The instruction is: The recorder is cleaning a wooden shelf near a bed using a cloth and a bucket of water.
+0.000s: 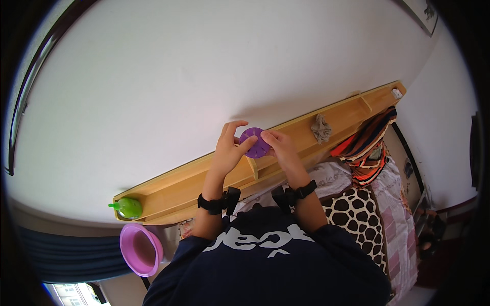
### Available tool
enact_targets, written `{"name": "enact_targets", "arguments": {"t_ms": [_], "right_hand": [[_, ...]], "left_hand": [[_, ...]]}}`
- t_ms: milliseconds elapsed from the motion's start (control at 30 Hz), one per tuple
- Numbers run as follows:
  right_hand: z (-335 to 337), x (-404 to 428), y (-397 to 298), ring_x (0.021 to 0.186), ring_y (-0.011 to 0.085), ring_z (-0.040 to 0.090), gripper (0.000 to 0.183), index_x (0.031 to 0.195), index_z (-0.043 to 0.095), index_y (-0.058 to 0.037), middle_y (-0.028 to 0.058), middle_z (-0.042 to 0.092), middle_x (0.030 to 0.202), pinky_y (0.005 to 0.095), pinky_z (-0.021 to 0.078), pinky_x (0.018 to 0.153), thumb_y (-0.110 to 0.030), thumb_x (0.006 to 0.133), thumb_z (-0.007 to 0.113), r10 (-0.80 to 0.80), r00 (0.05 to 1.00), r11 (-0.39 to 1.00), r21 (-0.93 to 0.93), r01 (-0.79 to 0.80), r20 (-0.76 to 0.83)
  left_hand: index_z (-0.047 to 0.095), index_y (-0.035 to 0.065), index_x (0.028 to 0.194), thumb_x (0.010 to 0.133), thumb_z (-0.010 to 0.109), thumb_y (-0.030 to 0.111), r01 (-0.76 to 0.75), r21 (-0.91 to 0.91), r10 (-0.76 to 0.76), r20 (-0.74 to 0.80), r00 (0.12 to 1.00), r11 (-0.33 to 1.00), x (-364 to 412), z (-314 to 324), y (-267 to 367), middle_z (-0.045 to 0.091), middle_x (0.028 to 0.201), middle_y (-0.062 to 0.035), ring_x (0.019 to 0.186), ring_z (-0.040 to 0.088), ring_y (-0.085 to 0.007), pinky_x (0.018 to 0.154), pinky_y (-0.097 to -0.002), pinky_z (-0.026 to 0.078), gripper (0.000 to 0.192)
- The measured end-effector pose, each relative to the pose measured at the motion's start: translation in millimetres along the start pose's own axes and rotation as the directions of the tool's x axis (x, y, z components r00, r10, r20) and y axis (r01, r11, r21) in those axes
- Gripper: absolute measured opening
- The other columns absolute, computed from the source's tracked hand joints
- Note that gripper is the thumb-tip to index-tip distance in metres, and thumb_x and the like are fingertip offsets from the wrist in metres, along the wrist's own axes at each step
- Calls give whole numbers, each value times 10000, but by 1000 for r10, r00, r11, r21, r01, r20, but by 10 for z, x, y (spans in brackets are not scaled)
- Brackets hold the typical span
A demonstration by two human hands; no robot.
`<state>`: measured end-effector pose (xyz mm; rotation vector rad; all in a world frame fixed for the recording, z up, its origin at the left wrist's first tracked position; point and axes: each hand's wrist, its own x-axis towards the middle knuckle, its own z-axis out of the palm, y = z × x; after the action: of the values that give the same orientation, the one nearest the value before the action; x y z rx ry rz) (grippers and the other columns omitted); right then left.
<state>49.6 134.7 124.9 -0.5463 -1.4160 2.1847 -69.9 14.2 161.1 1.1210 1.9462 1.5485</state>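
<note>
A round purple disc (260, 147) with small slots in its face is held up in front of the wall, over the wooden headboard shelf (180, 193). My left hand (229, 147) has its thumb on the disc's face and its index finger raised apart, the other fingers partly hidden behind. At the disc's right edge, my right hand (281, 145) pinches it between thumb and fingers. A crumpled grey-brown cloth (321, 128) lies in the shelf to the right of my hands. The disc's underside is hidden.
A green pump bottle (129, 208) stands at the shelf's left end, above a pink basin (157, 244). Striped fabric (367, 147) hangs over the right part, beside the bed with its giraffe-patterned cover (356, 212). A small white object (396, 93) sits at the right end.
</note>
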Motion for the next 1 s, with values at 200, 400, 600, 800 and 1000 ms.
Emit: {"name": "enact_targets", "arguments": {"t_ms": [200,400,600,800,1000], "right_hand": [[-33,94,188,830,167,654,455,1089,605,41,116,645,962,293,558,716,-375,905,591,91,996,996,-7,-91,19],[57,129,196,823,158,650,451,1050,613,38,101,648,949,287,559,706,-389,909,582,110,993,994,-5,-110,46],[-20,140,280,856,163,643,426,1111,573,35,98,627,999,292,562,718,-342,913,591,93,994,996,-10,-93,48],[-28,101,263,958,175,609,467,1224,492,38,110,585,1104,297,543,795,-297,912,583,10,968,1000,-17,-6,251],[-47,117,252,925,159,600,445,1247,470,15,105,585,1105,320,530,834,-209,875,565,159,964,987,-2,-162,213]], "left_hand": [[476,23,1241,894,606,260,336,-296,-266,252,930,894,-149,-85,-261,628,903,-137,695,633,-178,616,-270,513,440],[477,34,1266,914,564,207,153,-457,-123,96,988,876,-151,38,-527,627,811,-84,571,574,-126,507,-227,452,401],[486,33,1263,915,545,184,105,-492,-122,-2,993,864,-148,144,-587,621,774,-70,546,560,-114,490,-215,444,385],[510,10,1214,915,497,270,230,-542,-269,7,963,808,-83,143,-594,594,781,-62,485,483,-89,502,-257,517,396],[529,7,1180,911,536,222,242,-561,-314,-32,949,791,-62,181,-586,587,687,-61,435,480,-84,447,-233,479,345]]}}
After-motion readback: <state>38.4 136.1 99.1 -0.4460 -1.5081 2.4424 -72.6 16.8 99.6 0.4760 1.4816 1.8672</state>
